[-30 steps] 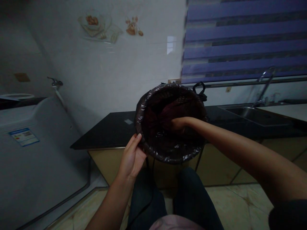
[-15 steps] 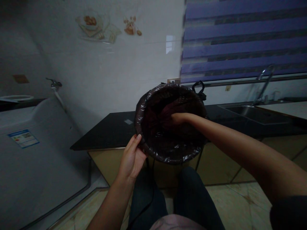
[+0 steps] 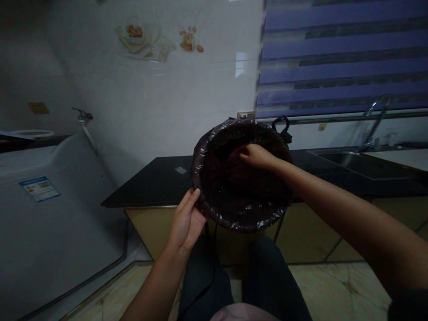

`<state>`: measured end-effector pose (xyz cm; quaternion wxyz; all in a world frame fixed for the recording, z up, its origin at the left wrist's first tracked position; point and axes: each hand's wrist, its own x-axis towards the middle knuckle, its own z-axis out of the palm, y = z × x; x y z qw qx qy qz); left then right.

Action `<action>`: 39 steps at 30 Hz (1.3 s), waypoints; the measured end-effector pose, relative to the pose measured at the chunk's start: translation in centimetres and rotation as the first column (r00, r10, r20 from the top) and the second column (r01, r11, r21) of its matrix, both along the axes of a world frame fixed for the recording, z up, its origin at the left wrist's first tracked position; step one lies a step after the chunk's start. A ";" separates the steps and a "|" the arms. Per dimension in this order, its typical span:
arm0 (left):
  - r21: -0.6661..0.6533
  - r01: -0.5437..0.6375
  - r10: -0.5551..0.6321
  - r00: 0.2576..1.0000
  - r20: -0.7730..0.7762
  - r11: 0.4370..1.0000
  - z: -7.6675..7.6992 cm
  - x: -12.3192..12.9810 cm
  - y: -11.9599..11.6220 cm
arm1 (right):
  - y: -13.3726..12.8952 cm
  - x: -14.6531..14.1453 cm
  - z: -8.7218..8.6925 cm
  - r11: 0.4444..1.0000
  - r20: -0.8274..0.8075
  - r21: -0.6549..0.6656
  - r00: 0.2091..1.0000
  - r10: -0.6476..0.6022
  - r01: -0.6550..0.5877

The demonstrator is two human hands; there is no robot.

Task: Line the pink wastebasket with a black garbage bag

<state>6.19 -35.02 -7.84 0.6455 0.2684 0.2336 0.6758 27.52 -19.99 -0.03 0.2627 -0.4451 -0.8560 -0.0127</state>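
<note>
A round bin (image 3: 240, 223) lined with a dark, shiny plastic bag is tilted so that its mouth faces me. My left hand (image 3: 190, 218) grips its lower left rim, with the thumb over the edge of the bag. Inside the mouth, my right hand (image 3: 256, 156) is at the upper middle of the liner, its fingers curled and their tips partly hidden in the dark. What those fingers hold, if anything, cannot be made out. A knotted black loop of the bag (image 3: 282, 128) sticks out at the upper right rim.
Behind the bin runs a black countertop (image 3: 143, 185) with a sink (image 3: 361, 165) and a tap (image 3: 374, 120) at the right. A grey-white appliance (image 3: 67, 232) stands at the left. A purple striped blind (image 3: 341, 58) hangs above, and my knees are below the bin.
My right hand has moved slightly up inside the bin, and more of its fingers show. My left hand keeps its grip on the rim. The whole view has shifted a little.
</note>
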 end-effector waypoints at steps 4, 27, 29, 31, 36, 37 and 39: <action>-0.006 -0.009 0.009 1.000 0.013 1.000 0.0 0.0 0.0 | -1.2 0.1 1.7 0.998 -0.110 0.044 0.993 -0.042 0.047; 0.039 0.009 -0.010 0.999 0.038 0.999 -0.1 -0.1 0.3 | -2.4 0.9 2.9 0.987 -0.248 0.152 0.964 0.095 -0.059; 0.039 0.009 -0.011 0.999 0.038 0.999 -0.1 -0.2 0.3 | -2.4 0.8 2.9 0.989 -0.232 0.136 0.968 0.094 -0.064; 0.033 0.011 -0.012 0.999 0.039 0.999 0.0 -0.3 0.3 | -2.7 0.8 2.8 0.988 -0.209 0.133 0.973 0.099 -0.072; 0.006 0.012 -0.012 0.999 0.039 1.000 0.0 -0.6 0.4 | -4.0 1.1 2.6 0.982 -0.105 0.160 0.987 0.123 -0.106; 0.001 0.010 -0.010 0.999 0.037 1.000 -0.1 -0.6 0.5 | -4.1 1.3 2.6 0.980 -0.103 0.176 0.988 0.113 -0.093; -0.001 0.012 -0.012 0.999 0.035 1.000 -0.1 -0.7 0.6 | -4.0 1.6 2.7 0.978 -0.130 0.199 0.988 0.085 -0.058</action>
